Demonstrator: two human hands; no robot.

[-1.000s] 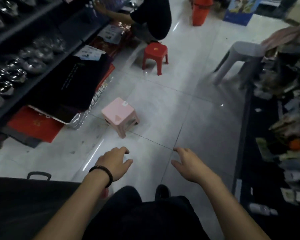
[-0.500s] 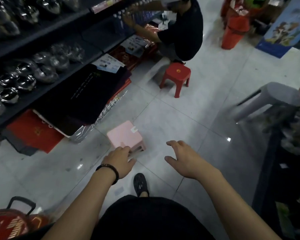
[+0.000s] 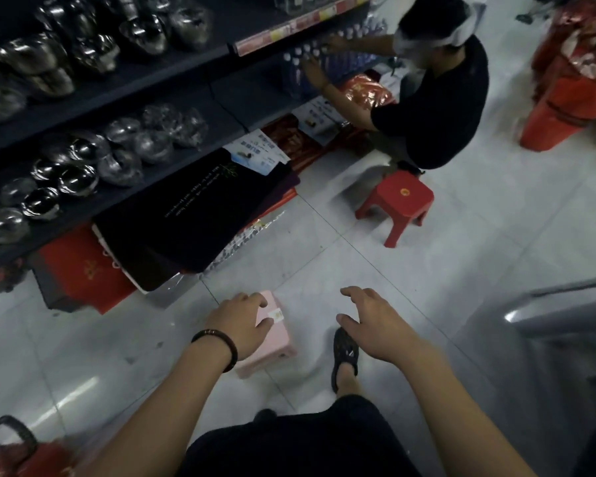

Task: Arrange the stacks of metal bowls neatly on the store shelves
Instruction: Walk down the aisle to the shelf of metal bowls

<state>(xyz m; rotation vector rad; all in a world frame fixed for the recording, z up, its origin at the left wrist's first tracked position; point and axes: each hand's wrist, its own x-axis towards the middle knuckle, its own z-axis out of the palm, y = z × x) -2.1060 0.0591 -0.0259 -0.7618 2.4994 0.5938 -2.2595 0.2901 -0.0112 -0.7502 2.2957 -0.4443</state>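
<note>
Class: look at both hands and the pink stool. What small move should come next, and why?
Probably close the left hand on the pink stool and drag it toward the shelf of metal bowls. That hand already lies over the stool's top; the right hand hangs open and empty.

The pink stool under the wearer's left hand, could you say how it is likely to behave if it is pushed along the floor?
The pink stool looks like thin moulded plastic, so it is probably light and easy to shift one-handed. The tiled floor looks glossy, so it would likely slide rather than grip. The left hand lies over its top near one edge, so a push from there might tip it.
</note>
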